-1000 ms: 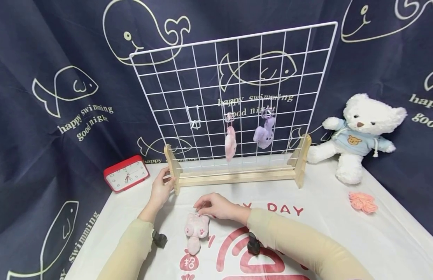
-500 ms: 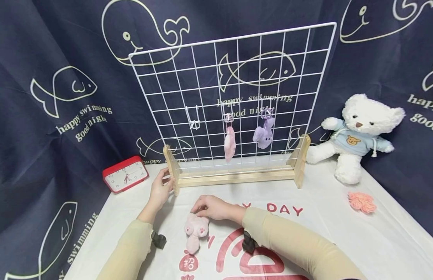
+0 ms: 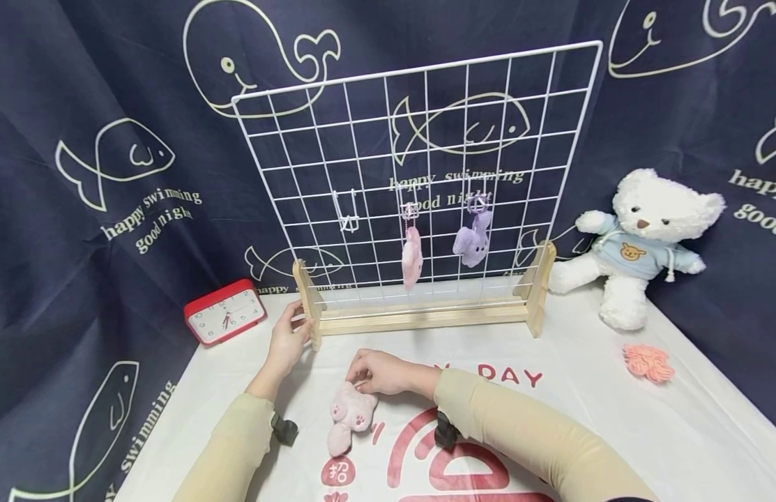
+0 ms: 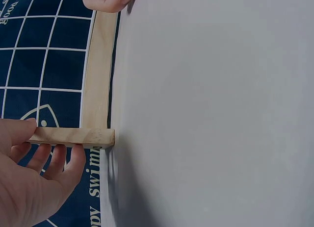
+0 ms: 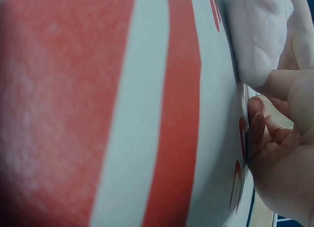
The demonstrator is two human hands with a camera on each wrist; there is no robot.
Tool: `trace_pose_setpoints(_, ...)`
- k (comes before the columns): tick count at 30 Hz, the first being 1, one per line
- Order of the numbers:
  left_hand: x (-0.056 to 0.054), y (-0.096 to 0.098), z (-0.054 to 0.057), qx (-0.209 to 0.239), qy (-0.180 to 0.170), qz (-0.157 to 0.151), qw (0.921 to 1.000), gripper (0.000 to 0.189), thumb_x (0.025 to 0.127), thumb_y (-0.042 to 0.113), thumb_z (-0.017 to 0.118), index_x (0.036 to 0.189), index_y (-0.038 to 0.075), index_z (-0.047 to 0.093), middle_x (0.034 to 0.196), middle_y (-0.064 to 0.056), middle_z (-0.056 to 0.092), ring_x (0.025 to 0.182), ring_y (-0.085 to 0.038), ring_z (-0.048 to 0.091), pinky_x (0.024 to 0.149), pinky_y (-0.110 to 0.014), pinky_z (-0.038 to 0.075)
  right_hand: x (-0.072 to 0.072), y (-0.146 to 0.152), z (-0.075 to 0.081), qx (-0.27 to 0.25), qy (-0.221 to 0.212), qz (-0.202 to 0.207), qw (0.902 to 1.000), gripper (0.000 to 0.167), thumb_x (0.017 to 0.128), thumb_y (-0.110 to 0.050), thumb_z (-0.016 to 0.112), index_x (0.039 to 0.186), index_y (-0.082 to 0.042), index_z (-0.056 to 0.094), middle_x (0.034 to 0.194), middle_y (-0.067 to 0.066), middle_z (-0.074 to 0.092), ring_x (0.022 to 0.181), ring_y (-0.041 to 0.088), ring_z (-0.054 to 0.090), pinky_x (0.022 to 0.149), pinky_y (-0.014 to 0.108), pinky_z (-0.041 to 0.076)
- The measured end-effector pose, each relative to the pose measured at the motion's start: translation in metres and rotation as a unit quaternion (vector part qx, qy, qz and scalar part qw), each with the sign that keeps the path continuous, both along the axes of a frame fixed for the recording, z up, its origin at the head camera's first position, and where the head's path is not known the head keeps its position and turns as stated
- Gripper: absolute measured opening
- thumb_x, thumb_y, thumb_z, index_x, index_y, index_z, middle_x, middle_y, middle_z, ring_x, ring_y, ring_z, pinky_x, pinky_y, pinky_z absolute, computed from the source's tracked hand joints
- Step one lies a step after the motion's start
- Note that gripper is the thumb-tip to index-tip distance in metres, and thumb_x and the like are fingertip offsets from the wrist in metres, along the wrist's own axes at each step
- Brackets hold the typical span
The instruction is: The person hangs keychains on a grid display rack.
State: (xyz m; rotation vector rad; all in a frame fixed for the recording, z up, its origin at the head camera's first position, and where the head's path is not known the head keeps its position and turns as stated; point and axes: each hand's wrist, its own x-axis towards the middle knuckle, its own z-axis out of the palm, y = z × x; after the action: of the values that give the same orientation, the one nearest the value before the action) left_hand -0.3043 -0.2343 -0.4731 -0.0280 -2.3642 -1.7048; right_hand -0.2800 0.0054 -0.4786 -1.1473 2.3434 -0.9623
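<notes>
My left hand (image 3: pixel 288 341) grips the left wooden end post (image 3: pixel 309 307) of a white wire grid rack (image 3: pixel 388 150); in the left wrist view the thumb lies on one side of the post (image 4: pixel 73 136) and the fingers on the other. With my right hand (image 3: pixel 381 371) I pinch the top of a pale pink plush keychain (image 3: pixel 353 408) with paw prints and a tail, above the white tablecloth. Its fastening is hidden by the fingers. On the rack hang a pink plush (image 3: pixel 412 259), a purple plush (image 3: pixel 473 240) and a bare white hook (image 3: pixel 348 213).
A red alarm clock (image 3: pixel 226 312) stands left of the rack. At the right sit a white teddy bear (image 3: pixel 635 244) in a blue top and a bundle of coral cord or yarn (image 3: pixel 648 363). Dark blue printed fabric (image 3: pixel 130 63) forms the backdrop.
My right hand has shifted slightly and its fingers now sit closer on the plush's top. The plush has tilted, its tail swinging to the left. My left hand stays on the post.
</notes>
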Motion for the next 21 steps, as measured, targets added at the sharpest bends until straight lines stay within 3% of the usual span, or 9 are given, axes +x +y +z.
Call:
trace_pose_setpoints(13, 0.0013, 0.0003, 0.0011, -0.005, -0.002, 0.000, 1.0000, 0.051, 0.099, -0.002, 0.061, 0.147, 0.001, 0.045, 0.140, -0.026, 0.052, 0.125, -0.045, 0.054, 0.092, -0.045, 0.060, -0.0002, 0.0006, 0.0005, -0.018, 0.011, -0.010, 0.9997, 0.016, 0.083, 0.001, 0.081, 0.084, -0.010, 0.069, 0.087, 0.000, 0.056, 0.080, 0.007, 0.054, 0.073, 0.017, 0.047)
trace_pose_setpoints(21, 0.0017, 0.0006, 0.0004, -0.006, 0.005, 0.000, 1.0000, 0.051, 0.098, -0.002, 0.061, 0.147, 0.001, 0.046, 0.139, -0.027, 0.053, 0.123, -0.045, 0.055, 0.091, -0.043, 0.061, 0.0002, 0.0016, 0.0006, -0.029, 0.014, -0.003, 0.9995, 0.012, 0.083, 0.003, 0.080, 0.085, -0.007, 0.074, 0.086, 0.000, 0.057, 0.079, 0.007, 0.056, 0.073, 0.016, 0.049)
